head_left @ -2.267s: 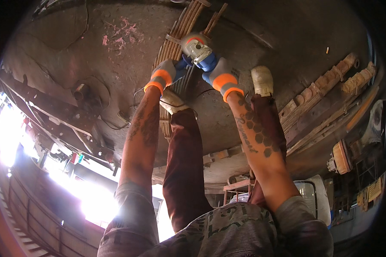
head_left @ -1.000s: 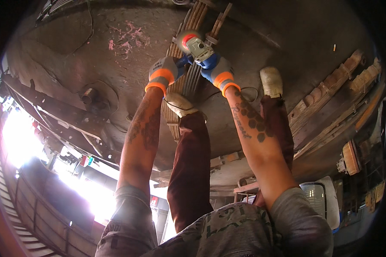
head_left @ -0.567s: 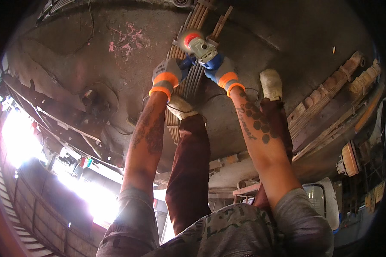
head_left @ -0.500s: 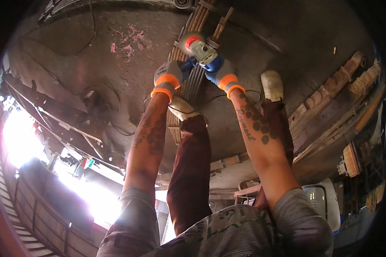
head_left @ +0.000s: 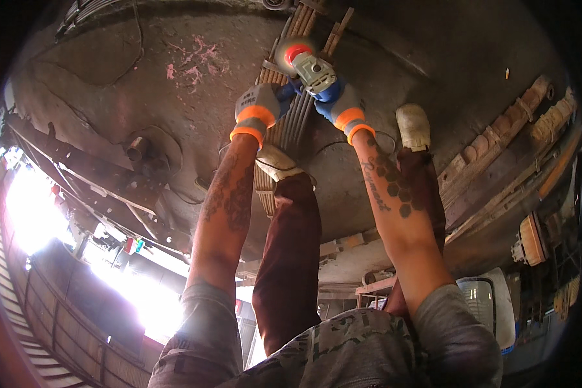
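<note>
An angle grinder [head_left: 317, 74] with a grey-green head and a red disc, blurred as if spinning, is over a long bundle of metal strips [head_left: 295, 119] that looks like a leaf spring. My right hand [head_left: 343, 103], in a grey, blue and orange glove, is wrapped round the grinder's rear body. On the other side my left hand [head_left: 260, 105], gloved alike, is closed round the blue side handle. The disc's edge lies over the strips near a clamp band; whether it touches them I cannot tell. My left shoe [head_left: 277, 163] rests on the bundle's near part.
My right shoe [head_left: 412, 127] stands on the dark, dirty floor [head_left: 194, 123]. More spring stacks [head_left: 498, 132] lie at the right. A cable [head_left: 178, 152] curls by a short metal pipe [head_left: 136, 149] at the left. Pink stains [head_left: 197, 61] mark the floor.
The grinder has moved slightly away from me and to the right along the strips, with both hands still on it.
</note>
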A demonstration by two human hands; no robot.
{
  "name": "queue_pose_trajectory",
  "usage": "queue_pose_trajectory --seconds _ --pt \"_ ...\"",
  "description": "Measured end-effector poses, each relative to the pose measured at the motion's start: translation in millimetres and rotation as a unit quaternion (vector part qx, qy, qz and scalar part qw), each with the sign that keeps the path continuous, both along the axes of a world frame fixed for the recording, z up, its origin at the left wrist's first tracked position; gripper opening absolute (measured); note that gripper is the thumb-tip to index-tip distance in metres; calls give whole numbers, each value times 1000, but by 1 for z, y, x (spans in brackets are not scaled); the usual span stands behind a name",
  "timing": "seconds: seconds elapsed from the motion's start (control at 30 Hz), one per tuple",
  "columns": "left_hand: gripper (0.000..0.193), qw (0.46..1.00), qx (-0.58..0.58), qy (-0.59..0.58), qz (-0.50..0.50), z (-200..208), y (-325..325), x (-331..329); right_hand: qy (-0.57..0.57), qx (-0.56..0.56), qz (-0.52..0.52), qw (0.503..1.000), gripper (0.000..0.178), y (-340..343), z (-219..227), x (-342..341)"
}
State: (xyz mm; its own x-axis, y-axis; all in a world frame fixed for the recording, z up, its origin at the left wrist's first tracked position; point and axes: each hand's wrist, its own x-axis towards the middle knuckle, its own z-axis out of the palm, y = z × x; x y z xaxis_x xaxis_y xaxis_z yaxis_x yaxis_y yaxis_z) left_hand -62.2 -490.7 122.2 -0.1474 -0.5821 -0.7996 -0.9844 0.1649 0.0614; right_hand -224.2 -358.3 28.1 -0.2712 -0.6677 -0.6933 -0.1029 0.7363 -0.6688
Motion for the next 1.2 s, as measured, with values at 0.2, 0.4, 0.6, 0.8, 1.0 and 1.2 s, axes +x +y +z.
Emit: queue_pose_trajectory --seconds 0.2,0.4,0.6,0.8,1.0,1.2 --pt "50 999 -42 34 2 -20 -11 -13 38 -45 13 998 62 -13 -6 -26" --pt "51 997 14 5 76 -12 31 16 30 -12 58 998 56 5 -10 -3" --pt "47 999 32 -27 31 13 36 11 -104 56 4 993 57 37 -12 13" --pt "45 1000 4 -22 15 7 50 -6 -42 28 8 999 64 46 3 -4" --pt "42 999 20 -39 4 17 42 -27 -97 3 -52 994 67 44 4 -19" --pt "33 996 10 -55 -66 23 33 -58 -36 104 15 994 69 56 -10 -28"
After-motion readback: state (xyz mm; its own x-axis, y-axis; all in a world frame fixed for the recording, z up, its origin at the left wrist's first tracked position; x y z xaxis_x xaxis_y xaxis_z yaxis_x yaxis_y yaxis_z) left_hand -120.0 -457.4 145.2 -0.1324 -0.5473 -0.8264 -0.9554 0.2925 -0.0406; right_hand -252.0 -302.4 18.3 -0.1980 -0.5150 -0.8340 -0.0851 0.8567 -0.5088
